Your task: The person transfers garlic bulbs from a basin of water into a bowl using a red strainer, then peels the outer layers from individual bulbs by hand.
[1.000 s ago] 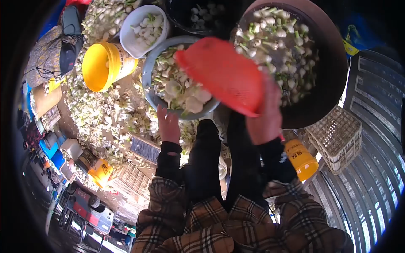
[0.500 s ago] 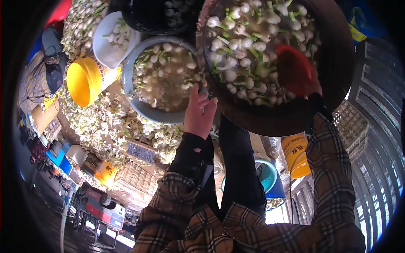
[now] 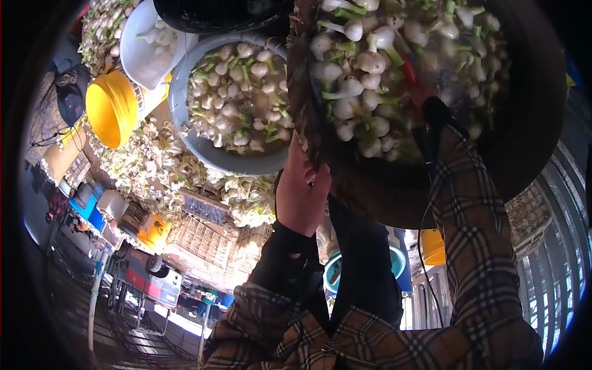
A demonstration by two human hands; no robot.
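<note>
A big dark basin (image 3: 530, 123) full of water and white bulbs with green stalks (image 3: 357, 68) fills the upper right. My left hand (image 3: 301, 194) grips its near rim, fingers curled over the edge. My right arm in a plaid sleeve (image 3: 468, 203) reaches into the basin. The right hand itself is sunk among the bulbs and hidden, and a sliver of the red strainer (image 3: 408, 71) shows just beyond the dark cuff. To the left stands a grey-blue basin (image 3: 209, 151) with more bulbs in murky water.
A white bowl (image 3: 132, 49) of bulbs and a tipped yellow bucket (image 3: 108, 108) lie left of the grey basin. Trimmed bulbs and leaves (image 3: 154, 166) cover the ground. A black tub (image 3: 216, 15) sits at the top; a plastic crate (image 3: 530, 216) is at the right.
The red strainer went from above the grey basin across into the dark basin and sank among the bulbs. My left hand moved from the grey basin's rim to the dark basin's rim.
</note>
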